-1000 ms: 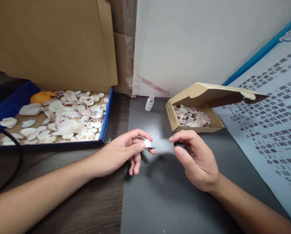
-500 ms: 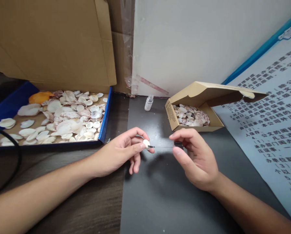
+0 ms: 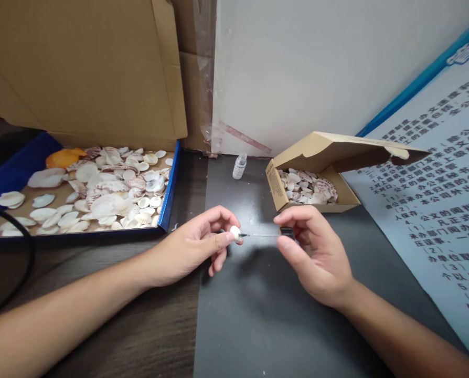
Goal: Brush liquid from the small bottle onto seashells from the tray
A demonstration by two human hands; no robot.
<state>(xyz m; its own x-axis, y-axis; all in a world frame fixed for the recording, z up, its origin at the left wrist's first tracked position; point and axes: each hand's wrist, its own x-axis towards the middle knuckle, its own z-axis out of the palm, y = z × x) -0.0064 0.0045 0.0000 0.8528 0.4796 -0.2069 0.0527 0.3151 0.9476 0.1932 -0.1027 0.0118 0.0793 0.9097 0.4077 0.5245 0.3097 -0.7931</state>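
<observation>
Brushing appears in progress, judged unfinished: the brush [image 3: 261, 235] meets the small white shell [image 3: 235, 231] from 3 o'clock, above the counter [image 3: 258, 325]. Any coating is too small to verify. Left hand [image 3: 203, 239], loosely curled, pinches that shell; right hand [image 3: 321, 254], half open, grips the brush's black cap [image 3: 286, 231]. Bottle [image 3: 240, 167] stands uncapped at 12 o'clock. Other shells [image 3: 112, 202] lie in the blue tray [image 3: 170, 191], 10 o'clock, and cardboard box [image 3: 278, 187], 2 o'clock.

Left hand [image 3: 193, 244] pinched; right hand [image 3: 323, 257] likewise
</observation>
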